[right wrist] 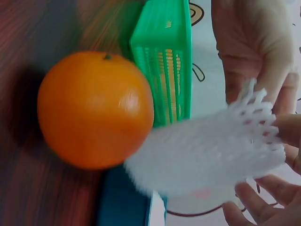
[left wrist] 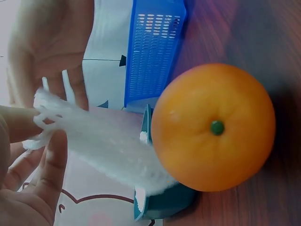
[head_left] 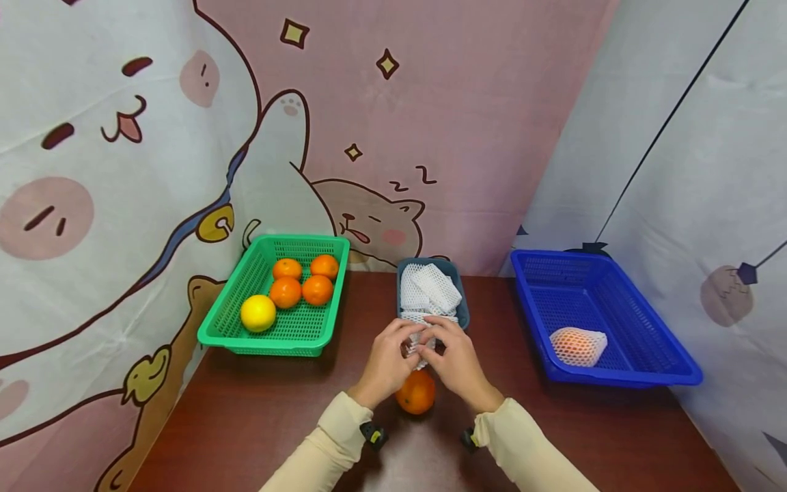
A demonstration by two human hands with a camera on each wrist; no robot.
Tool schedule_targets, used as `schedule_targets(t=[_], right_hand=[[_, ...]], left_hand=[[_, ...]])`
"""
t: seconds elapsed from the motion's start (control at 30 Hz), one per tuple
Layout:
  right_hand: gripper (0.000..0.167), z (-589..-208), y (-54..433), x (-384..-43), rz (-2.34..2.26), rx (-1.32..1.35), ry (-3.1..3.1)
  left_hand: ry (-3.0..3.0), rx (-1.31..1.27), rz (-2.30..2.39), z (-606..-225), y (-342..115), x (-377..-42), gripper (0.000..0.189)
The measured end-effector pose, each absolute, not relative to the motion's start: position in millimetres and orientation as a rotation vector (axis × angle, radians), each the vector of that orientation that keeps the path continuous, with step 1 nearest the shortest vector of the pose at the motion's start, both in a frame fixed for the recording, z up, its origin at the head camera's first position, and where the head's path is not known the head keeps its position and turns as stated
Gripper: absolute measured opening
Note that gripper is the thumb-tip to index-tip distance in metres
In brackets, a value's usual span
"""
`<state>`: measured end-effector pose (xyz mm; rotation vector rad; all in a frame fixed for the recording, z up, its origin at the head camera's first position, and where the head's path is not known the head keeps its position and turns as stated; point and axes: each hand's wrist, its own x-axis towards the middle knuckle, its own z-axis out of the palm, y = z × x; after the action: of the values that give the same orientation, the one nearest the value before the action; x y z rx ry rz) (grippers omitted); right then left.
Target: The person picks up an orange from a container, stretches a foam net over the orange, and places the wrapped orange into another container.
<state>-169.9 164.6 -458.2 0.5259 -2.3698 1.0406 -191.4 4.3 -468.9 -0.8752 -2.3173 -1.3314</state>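
Note:
A white foam net sleeve [left wrist: 103,141] hangs between my two hands, its frayed mouth up at the fingers. With thumb and fingertips, my left hand [head_left: 386,360] pinches one side of that mouth. Opposite it, my right hand [head_left: 460,362] holds the other side, fingers at the mesh strands in the right wrist view. An orange [head_left: 416,393] with a small green stem spot sits on the table below the hands, on the near side of the sleeve. The sleeve's lower end overlaps the orange's edge in both wrist views.
Behind the hands stands a small dark teal basket [head_left: 464,311] of folded white foam nets. At left, a green basket [head_left: 264,347] holds several oranges and a yellow fruit [head_left: 258,313]. At right, a blue basket [head_left: 621,377] holds a fruit in a foam net [head_left: 578,346].

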Motion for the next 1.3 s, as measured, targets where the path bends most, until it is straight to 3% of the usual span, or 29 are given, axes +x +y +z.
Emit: schedule_targets(t=[0.27, 0.73, 1.1, 1.3], right_hand=[[0.025, -467.2, 184.6, -173.3, 1.058, 0.650, -2.400], [0.053, -457.2, 213.1, -169.2, 1.702, 0.568, -2.511], [0.063, -476.7, 234.4, -172.9, 1.707, 0.587, -2.509], [0.065, -477.3, 227.9, -174.9, 1.354, 0.494, -2.596]], left_hand=[[-2.266, -0.901, -1.603, -468.7, 2.4, -191.7, 0.046], [-2.183, -0.949, -2.052, -450.2, -21.7, -191.6, 0.046], [-2.247, -0.884, -2.077, -456.9, -26.4, -192.7, 0.042], [-2.282, -0.816, -2.069, -470.1, -11.9, -192.7, 0.047]])
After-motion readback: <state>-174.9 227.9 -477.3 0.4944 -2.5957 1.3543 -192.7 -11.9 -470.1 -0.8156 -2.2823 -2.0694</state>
